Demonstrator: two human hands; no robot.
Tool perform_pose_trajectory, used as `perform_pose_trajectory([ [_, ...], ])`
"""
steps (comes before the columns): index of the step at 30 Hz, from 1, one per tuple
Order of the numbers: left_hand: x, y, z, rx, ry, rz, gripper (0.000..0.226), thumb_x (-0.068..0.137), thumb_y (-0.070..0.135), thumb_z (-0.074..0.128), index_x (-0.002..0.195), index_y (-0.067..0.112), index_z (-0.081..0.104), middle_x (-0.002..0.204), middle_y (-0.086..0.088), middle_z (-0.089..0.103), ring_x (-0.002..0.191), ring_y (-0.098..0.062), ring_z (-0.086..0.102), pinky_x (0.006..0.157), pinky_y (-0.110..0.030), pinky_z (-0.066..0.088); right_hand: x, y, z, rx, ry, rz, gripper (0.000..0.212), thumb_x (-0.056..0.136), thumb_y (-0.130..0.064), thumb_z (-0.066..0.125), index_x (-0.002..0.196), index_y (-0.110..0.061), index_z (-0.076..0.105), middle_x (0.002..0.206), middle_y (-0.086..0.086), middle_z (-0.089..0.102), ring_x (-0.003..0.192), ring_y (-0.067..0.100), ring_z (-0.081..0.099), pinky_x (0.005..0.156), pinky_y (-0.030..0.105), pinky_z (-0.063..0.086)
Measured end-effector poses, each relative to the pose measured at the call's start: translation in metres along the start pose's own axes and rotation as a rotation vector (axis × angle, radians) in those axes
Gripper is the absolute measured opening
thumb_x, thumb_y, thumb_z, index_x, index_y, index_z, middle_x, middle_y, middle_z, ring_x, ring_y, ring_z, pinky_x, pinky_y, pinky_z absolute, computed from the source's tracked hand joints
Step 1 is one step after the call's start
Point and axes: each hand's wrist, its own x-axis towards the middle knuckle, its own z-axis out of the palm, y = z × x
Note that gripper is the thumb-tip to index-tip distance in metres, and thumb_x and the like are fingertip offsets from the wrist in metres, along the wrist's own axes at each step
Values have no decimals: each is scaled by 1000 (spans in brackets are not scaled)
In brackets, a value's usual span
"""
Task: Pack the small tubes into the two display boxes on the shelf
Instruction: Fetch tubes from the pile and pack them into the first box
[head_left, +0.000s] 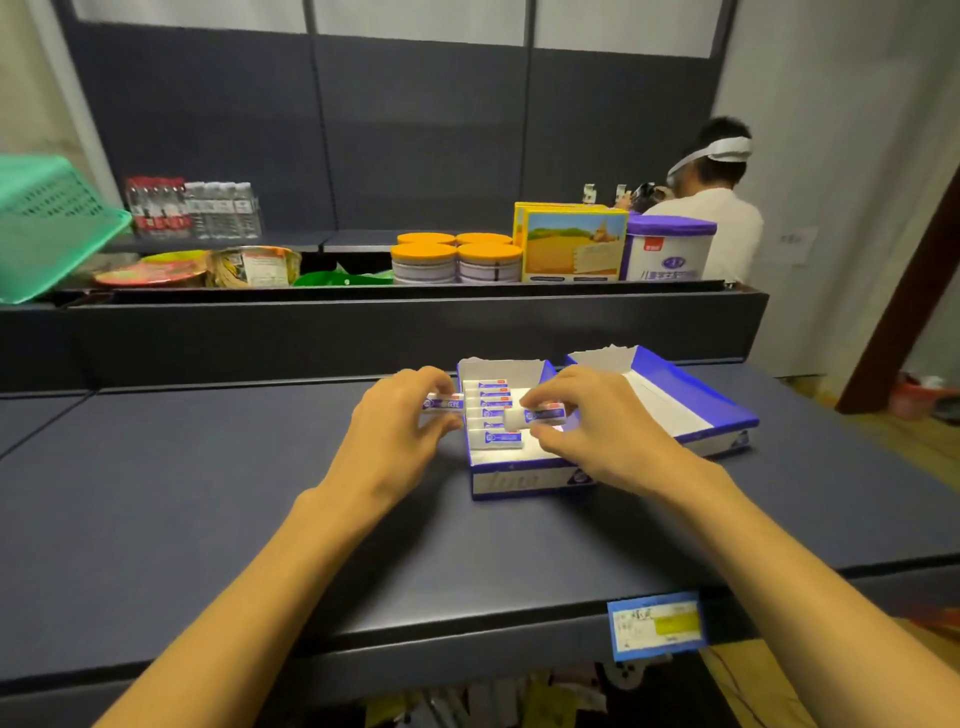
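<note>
Both hands work over the near blue-and-white cardboard display box (524, 480) on the dark grey shelf (234, 493). The left hand (402, 421) pinches a small white tube with a blue label (445, 403) just outside the box's left wall, fingers curled round it. The right hand (592, 421) grips a second small white tube with a white cap (535, 415) above the box's right half, thumb below and fingers over the top.

A column of the same tubes (488, 410) already lies crosswise in the left half of this box; its right half looks unfilled. The second blue-and-white display box (691, 410) stands just beside it on the right, seemingly holding no tubes.

By my judgement the packing is at an early stage: the step in hand is laying the right-hand tube into the near box. That calls for lowering it flat, parallel to the packed column, then following with the left-hand tube.

Printing on the tubes and box fronts is too small to read. A blue price tag with a yellow patch (657, 626) on the shelf edge is blurred as well.
</note>
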Motion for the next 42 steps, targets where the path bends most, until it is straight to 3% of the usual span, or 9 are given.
perform_pose_trajectory([
  [8,11,2,17,-22,16,-36,27,84,21,69,109,15,61,108,-2,67,93,-17,58,76,-22,41,22,1,10,-124,-147,-45,38,84,-30,70,120,-20,65,126,0,62,100,17,60,74,18,48],
  [14,9,5,17,-36,36,-109,27,83,24,71,108,15,63,106,-1,69,83,-6,50,72,-18,38,37,-2,17,-137,-241,-76,33,81,-28,74,111,-15,69,114,5,66,94,18,60,77,25,54],
  [19,12,7,15,-15,26,-121,25,82,24,72,105,17,64,103,1,69,88,-13,59,75,-21,43,39,-4,18,-163,-259,-118,35,81,-31,74,113,-18,68,119,4,63,98,20,60,77,23,51],
  [23,12,9,18,-11,40,-123,25,84,24,70,106,16,64,104,2,69,83,-5,53,74,-16,39,39,0,20,-215,-284,-132,37,82,-34,73,116,-21,66,124,4,61,104,21,60,81,27,52],
  [28,13,10,18,-2,45,-126,26,82,24,72,106,16,65,104,1,70,92,-16,62,77,-22,44,42,-1,20,-206,-286,-143,33,79,-33,76,107,-20,63,120,5,61,101,20,59,74,26,48],
  [42,13,13,12,-6,-2,-163,32,80,30,73,108,17,63,104,-1,69,83,-8,51,68,-16,40,45,6,16,-154,-331,-149,35,80,-31,75,112,-20,64,123,3,61,100,20,60,80,26,52],
])
